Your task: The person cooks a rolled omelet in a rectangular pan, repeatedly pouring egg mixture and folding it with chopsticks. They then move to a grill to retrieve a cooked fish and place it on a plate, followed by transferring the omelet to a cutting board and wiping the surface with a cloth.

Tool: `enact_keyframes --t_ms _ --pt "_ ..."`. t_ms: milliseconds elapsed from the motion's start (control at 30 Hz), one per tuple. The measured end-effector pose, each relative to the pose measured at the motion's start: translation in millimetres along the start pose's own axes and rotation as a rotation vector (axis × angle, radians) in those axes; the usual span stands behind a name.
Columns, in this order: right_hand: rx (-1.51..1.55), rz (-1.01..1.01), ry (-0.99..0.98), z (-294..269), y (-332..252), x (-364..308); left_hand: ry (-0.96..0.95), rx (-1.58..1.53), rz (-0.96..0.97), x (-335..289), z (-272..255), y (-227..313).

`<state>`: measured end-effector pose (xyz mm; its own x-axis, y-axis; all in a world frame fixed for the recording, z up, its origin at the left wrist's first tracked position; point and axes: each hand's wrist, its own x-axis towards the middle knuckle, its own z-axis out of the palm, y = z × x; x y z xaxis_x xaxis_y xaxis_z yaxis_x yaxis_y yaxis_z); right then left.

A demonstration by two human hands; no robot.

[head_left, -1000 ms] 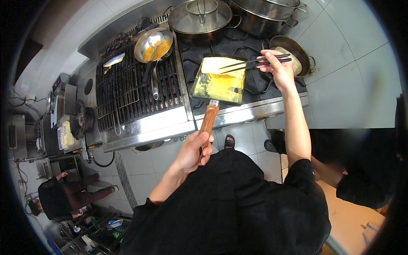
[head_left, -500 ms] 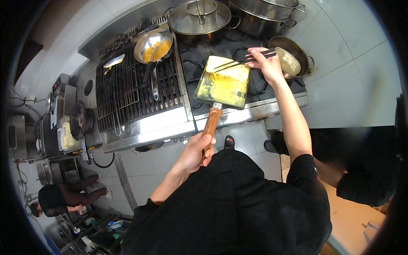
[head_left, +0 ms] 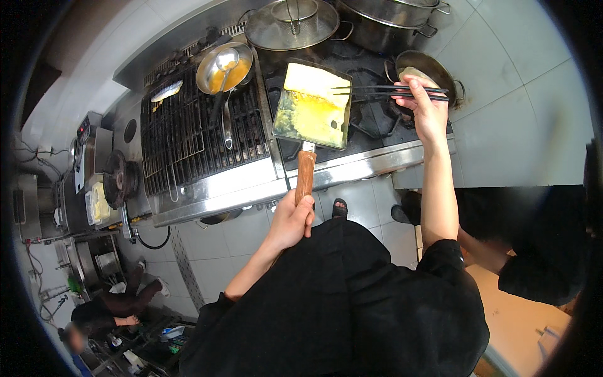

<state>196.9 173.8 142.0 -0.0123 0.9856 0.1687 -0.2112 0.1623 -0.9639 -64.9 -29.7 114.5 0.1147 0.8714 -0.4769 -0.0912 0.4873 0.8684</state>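
My left hand [head_left: 294, 221] is closed round the wooden handle of a rectangular omelette pan [head_left: 281, 131], held over the stove's burner side. Inside lies yellow egg [head_left: 317, 119]: a thick folded roll [head_left: 312, 80] fills the far end, and a thin sheet with a small hole spreads toward the handle. My right hand [head_left: 424, 108] grips a pair of black chopsticks [head_left: 377, 88]. Their tips reach left to the roll's right edge; whether they touch it I cannot tell.
Left of the pan stands a grill [head_left: 182, 141] with a piece of fish [head_left: 167, 92] and a round pan [head_left: 242, 75] holding orange liquid and a ladle [head_left: 227, 61]. A wide lidded pot [head_left: 292, 28] and a smaller pot [head_left: 449, 78] sit behind. Another person [head_left: 103, 308] is at lower left.
The omelette pan has shifted left and slightly away from me. My right hand has moved right, drawing the chopsticks back from over the egg. The roll looks thicker.
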Motion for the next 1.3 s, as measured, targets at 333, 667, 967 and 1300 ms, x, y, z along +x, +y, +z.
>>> enact_keyframes --t_ms 333,667,967,1300 --pt "-0.132 -0.170 0.068 7 -26 -19 -0.102 -0.178 0.109 28 1 -27" --pt "-0.441 -0.407 -0.078 23 -30 -41 -0.150 -0.364 0.067 30 6 -28" --pt "-1.107 -0.819 -0.576 71 18 -73 -0.088 -0.401 -0.072 29 14 -21" --pt "-1.205 -0.884 -0.586 74 42 -61 -0.084 -0.391 -0.090 24 16 -22"
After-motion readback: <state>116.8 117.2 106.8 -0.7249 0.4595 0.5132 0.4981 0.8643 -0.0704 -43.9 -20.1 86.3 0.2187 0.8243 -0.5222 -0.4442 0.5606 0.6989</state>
